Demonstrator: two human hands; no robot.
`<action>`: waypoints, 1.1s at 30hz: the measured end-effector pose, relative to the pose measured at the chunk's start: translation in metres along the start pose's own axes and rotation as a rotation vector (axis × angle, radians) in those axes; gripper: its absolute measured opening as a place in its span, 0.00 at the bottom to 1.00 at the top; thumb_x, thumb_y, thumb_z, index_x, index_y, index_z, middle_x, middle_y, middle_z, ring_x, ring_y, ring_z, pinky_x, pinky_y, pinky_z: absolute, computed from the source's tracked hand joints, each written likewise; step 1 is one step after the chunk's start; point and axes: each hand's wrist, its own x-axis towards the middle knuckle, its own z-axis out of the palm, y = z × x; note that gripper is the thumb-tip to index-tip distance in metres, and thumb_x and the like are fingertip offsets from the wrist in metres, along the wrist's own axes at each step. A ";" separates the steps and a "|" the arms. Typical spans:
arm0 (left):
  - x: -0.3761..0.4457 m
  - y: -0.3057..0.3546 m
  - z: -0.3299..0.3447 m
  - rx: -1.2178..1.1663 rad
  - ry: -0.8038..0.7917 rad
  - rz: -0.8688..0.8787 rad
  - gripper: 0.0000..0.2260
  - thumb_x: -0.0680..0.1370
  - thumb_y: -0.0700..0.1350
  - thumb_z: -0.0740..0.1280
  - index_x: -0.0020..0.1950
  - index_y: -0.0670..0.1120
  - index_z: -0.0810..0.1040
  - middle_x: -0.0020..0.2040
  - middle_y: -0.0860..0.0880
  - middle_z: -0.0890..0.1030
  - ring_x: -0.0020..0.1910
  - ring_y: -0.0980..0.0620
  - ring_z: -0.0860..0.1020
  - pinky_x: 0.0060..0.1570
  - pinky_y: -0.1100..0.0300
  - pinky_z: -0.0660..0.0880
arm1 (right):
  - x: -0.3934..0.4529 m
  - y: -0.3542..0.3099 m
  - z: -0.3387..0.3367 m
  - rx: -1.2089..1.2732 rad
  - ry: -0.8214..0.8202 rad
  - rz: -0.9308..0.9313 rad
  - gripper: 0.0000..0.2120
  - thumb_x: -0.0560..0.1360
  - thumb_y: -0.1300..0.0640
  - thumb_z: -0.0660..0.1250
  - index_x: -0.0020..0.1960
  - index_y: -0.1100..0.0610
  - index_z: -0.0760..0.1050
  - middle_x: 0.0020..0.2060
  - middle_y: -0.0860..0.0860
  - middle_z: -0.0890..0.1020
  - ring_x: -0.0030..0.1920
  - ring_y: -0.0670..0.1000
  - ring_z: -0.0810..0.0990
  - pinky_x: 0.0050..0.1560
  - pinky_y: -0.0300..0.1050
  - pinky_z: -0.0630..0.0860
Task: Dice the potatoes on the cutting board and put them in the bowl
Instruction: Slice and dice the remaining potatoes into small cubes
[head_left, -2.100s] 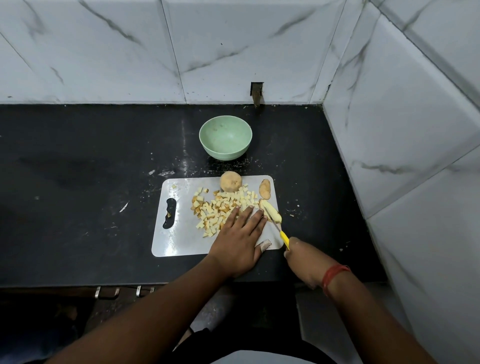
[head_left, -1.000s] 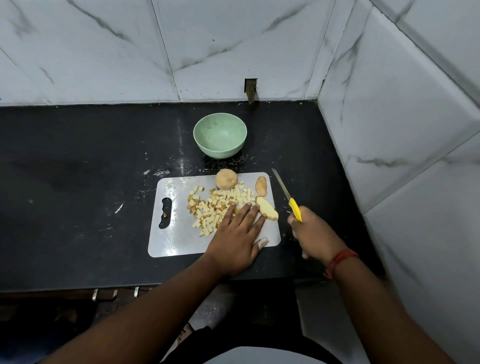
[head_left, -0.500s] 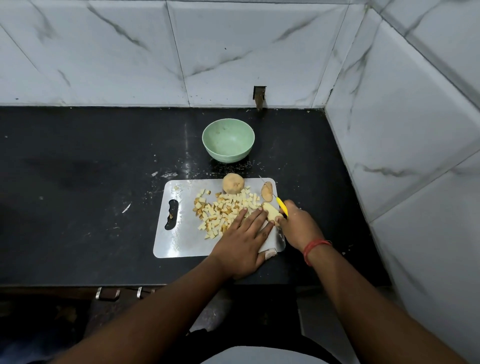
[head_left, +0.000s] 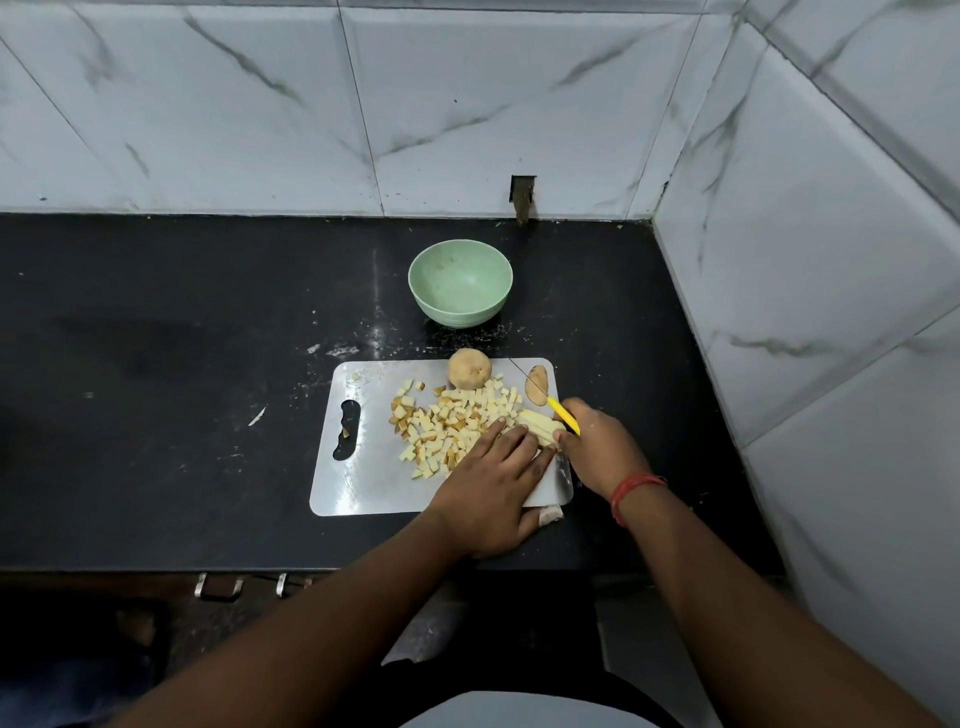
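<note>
A white cutting board lies on the black counter. On it sit a pile of diced potato, a whole unpeeled potato, a potato slice and a cluster of cut strips. My left hand lies flat on the board, its straight fingers touching the dice and the strips. My right hand grips a yellow-handled knife, its thin blade pointing away past the slice. A green bowl stands behind the board and holds no potato.
White marble-tiled walls close the counter at the back and right. Small potato scraps dot the black counter left of the board. The counter's front edge runs just below my left hand.
My right hand swung the knife out to the right of the board, then brought it back in beside the strips. My left hand stayed flat on the board.
</note>
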 end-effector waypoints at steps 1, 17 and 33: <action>0.000 0.000 0.000 0.003 0.007 0.001 0.34 0.83 0.67 0.53 0.79 0.42 0.68 0.71 0.41 0.73 0.75 0.41 0.67 0.80 0.41 0.54 | 0.002 0.000 0.001 -0.006 0.006 0.002 0.08 0.78 0.56 0.65 0.57 0.50 0.72 0.49 0.50 0.80 0.49 0.53 0.79 0.49 0.48 0.77; -0.007 0.001 0.005 -0.034 0.068 -0.033 0.30 0.85 0.61 0.55 0.77 0.41 0.70 0.70 0.42 0.73 0.73 0.41 0.69 0.78 0.41 0.57 | 0.007 -0.002 0.007 -0.148 0.064 -0.032 0.11 0.81 0.52 0.60 0.63 0.51 0.69 0.52 0.51 0.76 0.47 0.52 0.76 0.44 0.49 0.76; -0.012 0.002 0.004 -0.082 0.132 -0.073 0.25 0.85 0.58 0.57 0.76 0.43 0.72 0.68 0.45 0.75 0.70 0.44 0.71 0.79 0.43 0.57 | 0.012 -0.013 0.003 -0.046 0.114 -0.008 0.08 0.79 0.53 0.64 0.56 0.52 0.69 0.47 0.51 0.78 0.45 0.54 0.78 0.42 0.48 0.75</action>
